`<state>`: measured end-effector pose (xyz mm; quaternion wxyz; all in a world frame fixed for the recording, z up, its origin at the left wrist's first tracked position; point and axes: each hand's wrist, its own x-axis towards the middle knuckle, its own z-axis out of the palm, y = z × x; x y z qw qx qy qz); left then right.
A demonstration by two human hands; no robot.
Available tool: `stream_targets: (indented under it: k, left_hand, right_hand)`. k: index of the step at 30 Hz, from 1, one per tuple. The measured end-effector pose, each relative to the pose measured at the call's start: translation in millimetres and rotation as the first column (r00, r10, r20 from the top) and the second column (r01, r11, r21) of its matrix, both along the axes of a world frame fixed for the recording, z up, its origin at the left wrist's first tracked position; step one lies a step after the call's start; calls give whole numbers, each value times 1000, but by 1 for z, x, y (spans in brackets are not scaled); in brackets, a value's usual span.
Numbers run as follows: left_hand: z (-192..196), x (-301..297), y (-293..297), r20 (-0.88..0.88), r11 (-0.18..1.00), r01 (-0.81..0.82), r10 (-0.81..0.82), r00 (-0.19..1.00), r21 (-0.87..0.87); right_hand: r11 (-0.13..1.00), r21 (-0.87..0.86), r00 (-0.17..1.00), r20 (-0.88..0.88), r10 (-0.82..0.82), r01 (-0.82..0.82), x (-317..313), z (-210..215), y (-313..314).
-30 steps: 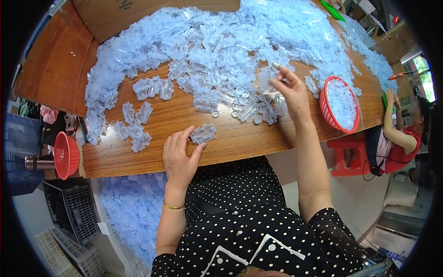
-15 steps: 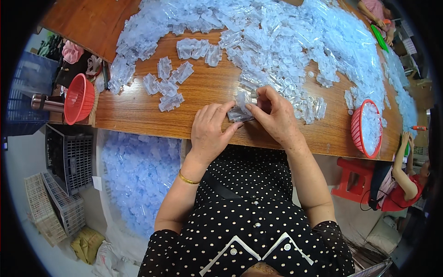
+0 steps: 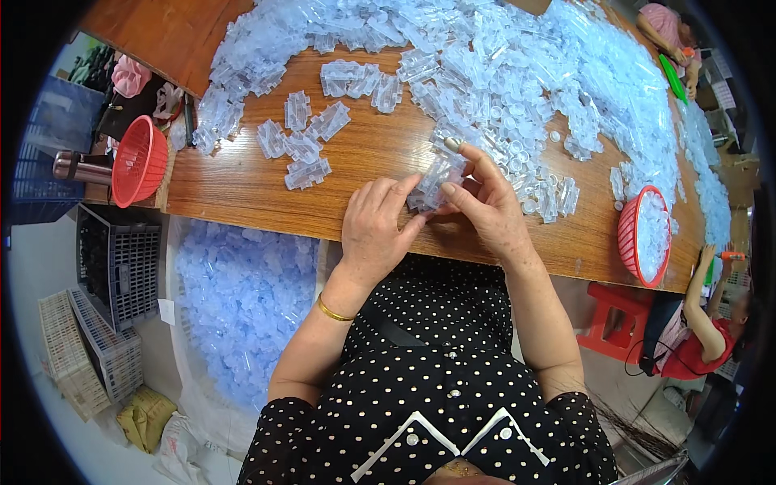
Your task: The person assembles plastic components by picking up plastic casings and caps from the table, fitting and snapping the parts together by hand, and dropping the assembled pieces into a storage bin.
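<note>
A clear ridged plastic piece (image 3: 440,174) is held tilted above the near edge of the table, between my two hands. My left hand (image 3: 372,230) pinches its lower left end with thumb and fingertips. My right hand (image 3: 495,212) grips its right side, thumb pressed on the face. The right index finger is raised, with a small shiny round thing (image 3: 453,144) at its tip; I cannot tell what that is. Small clear round caps (image 3: 517,153) lie scattered just beyond the right hand. Several similar plastic pieces (image 3: 301,148) lie loose to the left.
A large heap of clear plastic pieces (image 3: 364,24) covers the far side of the wooden table (image 3: 234,190). A filled red basket (image 3: 626,230) stands at right, another red basket (image 3: 139,162) at left. Below the left edge sits a big bag of pieces (image 3: 242,299). Co-workers sit at right.
The plastic piece has been raised and tilted up. My right index finger has lifted off it and stretched away, while both hands keep hold. The whole view has shifted slightly.
</note>
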<state>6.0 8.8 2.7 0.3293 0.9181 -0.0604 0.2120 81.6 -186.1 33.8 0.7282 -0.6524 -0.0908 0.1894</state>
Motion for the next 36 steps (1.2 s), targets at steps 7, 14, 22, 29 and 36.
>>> stream_targets:
  k: [7, 14, 22, 29, 36]
  left_hand:
    - [3, 1, 1, -4, 1000, 0, 0, 1000, -9]
    - [-1, 1, 1, 29, 1000, -18, 17, 999, 17]
    - [-4, 0, 0, 28, 999, -24, 24, 999, -26]
    - [-3, 4, 3, -33, 993, -116, 115, 993, -32]
    - [-3, 5, 7, -32, 992, -90, 87, 996, -89]
  right_hand:
    - [784, -606, 846, 482, 230, 132, -3, 24, -8]
    - [807, -572, 845, 498, 194, 151, -5, 19, -14]
    - [836, -538, 882, 440, 169, 109, -7, 5, -24]
    - [874, -485, 963, 235, 130, 0, -6, 16, -32]
    - [706, -708, 571, 571, 590, -21, 26, 33, -3]
